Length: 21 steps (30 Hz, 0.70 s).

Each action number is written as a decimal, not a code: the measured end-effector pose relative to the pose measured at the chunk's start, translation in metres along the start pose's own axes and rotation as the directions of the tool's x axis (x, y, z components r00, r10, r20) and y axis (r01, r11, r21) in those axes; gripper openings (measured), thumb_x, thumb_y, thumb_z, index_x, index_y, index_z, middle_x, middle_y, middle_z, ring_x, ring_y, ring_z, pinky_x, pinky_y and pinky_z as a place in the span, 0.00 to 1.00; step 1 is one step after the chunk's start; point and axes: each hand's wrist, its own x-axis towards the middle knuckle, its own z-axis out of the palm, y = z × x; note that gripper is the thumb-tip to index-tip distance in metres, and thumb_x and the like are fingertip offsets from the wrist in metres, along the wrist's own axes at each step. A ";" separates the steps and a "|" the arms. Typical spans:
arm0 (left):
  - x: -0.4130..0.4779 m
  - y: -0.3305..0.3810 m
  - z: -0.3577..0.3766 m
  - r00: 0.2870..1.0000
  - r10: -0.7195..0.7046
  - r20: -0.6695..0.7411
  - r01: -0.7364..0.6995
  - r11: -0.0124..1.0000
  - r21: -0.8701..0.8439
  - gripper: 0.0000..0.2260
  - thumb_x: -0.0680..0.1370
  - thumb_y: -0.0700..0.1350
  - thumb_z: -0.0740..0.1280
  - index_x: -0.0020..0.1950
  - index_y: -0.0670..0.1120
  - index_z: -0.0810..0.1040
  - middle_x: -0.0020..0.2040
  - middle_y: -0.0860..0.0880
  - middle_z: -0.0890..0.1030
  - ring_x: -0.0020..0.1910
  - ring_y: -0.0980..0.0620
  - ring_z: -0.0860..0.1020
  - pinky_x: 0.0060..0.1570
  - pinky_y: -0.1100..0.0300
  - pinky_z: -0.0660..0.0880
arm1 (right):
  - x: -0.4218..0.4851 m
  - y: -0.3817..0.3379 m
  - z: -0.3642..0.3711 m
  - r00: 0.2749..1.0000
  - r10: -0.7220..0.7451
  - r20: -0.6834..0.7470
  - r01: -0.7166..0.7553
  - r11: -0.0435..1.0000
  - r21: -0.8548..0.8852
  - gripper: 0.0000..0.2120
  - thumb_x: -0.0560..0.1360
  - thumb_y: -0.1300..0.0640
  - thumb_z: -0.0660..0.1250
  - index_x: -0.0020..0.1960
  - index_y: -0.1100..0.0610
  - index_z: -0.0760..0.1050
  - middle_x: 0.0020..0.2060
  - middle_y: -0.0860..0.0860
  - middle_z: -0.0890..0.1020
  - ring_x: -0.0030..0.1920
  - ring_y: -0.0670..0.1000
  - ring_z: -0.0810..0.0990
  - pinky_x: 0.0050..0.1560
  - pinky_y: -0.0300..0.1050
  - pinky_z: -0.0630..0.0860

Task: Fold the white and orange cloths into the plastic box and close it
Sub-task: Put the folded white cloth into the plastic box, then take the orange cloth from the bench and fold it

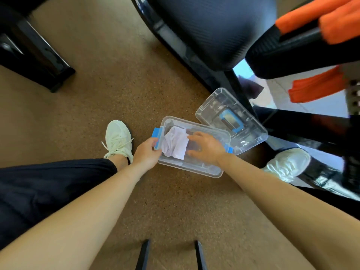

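On the brown floor (pixel 120 90) I see my left hand (pixel 146 154) gripping the box (pixel 206 172) (lid (pixel 243 141) off); right hand (pixel 207 149) spread loose, hiding part of the white cloth (pixel 175 145); the orange cloth (pixel 315 86) is blurred.

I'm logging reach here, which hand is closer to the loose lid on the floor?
Right. The right hand is inside the plastic box, next to the lid; the left hand grips the box's far end.
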 end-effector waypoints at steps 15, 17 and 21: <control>-0.128 0.188 -0.062 0.861 0.503 -0.072 -0.508 0.844 -0.174 0.08 0.80 0.43 0.69 0.56 0.52 0.83 0.48 0.53 0.84 0.50 0.55 0.81 0.49 0.61 0.77 | -0.217 -0.056 -0.193 0.508 0.048 -0.860 0.278 0.936 0.216 0.06 0.74 0.60 0.73 0.50 0.55 0.84 0.43 0.48 0.85 0.42 0.47 0.83 0.48 0.47 0.80; -0.145 0.216 -0.060 0.811 0.579 -0.085 -0.584 0.795 -0.164 0.08 0.80 0.45 0.68 0.58 0.53 0.82 0.48 0.56 0.83 0.49 0.59 0.81 0.47 0.67 0.74 | -0.232 -0.048 -0.207 0.272 0.143 -0.951 0.312 0.922 0.228 0.05 0.74 0.62 0.73 0.49 0.57 0.83 0.42 0.49 0.84 0.41 0.50 0.83 0.46 0.48 0.80; -0.165 0.276 -0.048 0.693 0.708 -0.139 -0.721 0.676 -0.150 0.09 0.79 0.45 0.70 0.60 0.52 0.81 0.50 0.57 0.83 0.46 0.62 0.81 0.45 0.70 0.76 | -0.237 -0.016 -0.231 -0.016 0.308 -0.951 0.294 0.911 0.290 0.13 0.72 0.60 0.76 0.55 0.57 0.78 0.52 0.50 0.74 0.42 0.48 0.79 0.45 0.46 0.79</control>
